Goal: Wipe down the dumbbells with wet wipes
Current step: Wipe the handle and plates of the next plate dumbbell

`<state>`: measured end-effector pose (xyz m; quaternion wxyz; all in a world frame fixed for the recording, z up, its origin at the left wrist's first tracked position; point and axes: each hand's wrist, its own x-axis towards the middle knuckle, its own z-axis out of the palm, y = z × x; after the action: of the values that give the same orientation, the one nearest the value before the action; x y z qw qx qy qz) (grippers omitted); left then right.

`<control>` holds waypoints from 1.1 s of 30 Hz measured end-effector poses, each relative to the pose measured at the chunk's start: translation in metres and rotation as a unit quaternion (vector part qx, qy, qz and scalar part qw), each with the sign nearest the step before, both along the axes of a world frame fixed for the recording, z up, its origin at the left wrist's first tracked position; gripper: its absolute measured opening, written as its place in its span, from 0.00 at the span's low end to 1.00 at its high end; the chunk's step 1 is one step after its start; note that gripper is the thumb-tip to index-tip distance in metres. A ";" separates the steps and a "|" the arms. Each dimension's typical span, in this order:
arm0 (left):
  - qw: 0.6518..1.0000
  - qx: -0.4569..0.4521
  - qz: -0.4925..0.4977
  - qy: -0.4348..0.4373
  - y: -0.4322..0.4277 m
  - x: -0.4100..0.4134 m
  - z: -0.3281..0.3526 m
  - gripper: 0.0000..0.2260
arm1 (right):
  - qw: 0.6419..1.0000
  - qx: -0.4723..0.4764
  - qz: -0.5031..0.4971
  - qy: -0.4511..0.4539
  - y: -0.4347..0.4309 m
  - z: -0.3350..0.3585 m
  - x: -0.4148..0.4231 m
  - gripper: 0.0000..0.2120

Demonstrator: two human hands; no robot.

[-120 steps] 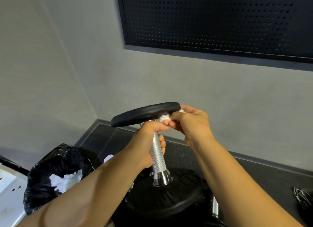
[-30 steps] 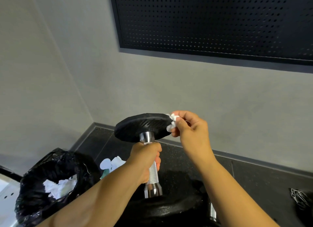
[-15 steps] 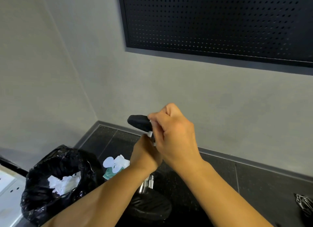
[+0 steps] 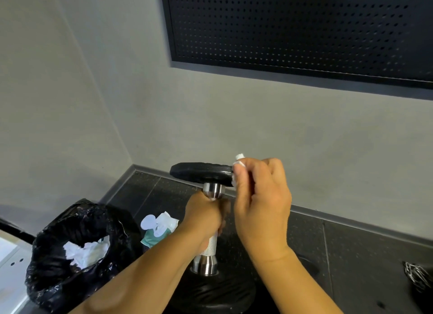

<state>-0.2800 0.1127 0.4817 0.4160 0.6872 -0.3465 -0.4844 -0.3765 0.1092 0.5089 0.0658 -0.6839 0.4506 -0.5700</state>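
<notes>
A dumbbell [image 4: 201, 173] with black end plates and a knurled steel handle stands upright, its lower plate at the bottom of the view. My left hand [image 4: 203, 217] grips the handle just under the top collar. My right hand [image 4: 260, 201] pinches a crumpled white wet wipe [image 4: 239, 160] against the right rim of the top plate. Most of the wipe is hidden by my fingers.
A black bin bag [image 4: 70, 248] holding used white wipes stands at the lower left. A green and white wipe packet [image 4: 157, 229] lies on the dark floor behind it. A black pegboard panel [image 4: 304, 27] hangs on the grey wall. A dark object [image 4: 417, 276] sits at the right edge.
My right hand has moved from in front of the top plate back to its right rim with the wipe. The dumbbell stands upright again, its top plate fully visible.
</notes>
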 end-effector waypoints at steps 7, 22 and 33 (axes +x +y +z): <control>0.986 0.043 -0.025 0.156 0.005 0.000 0.008 0.14 | 0.944 0.212 0.042 -0.248 -0.018 -0.017 -0.022 0.08; 0.903 0.106 -0.112 0.400 0.005 0.009 0.016 0.13 | 0.788 0.371 0.238 -0.430 -0.031 -0.012 -0.037 0.11; 0.954 0.101 -0.013 0.283 -0.005 0.009 0.018 0.11 | 0.956 0.206 0.155 -0.136 -0.031 0.004 -0.024 0.10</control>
<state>-0.2708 0.1075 0.4993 0.4189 0.5559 -0.1734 -0.6967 -0.4003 0.0783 0.5133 0.3537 -0.6333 0.4333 -0.5349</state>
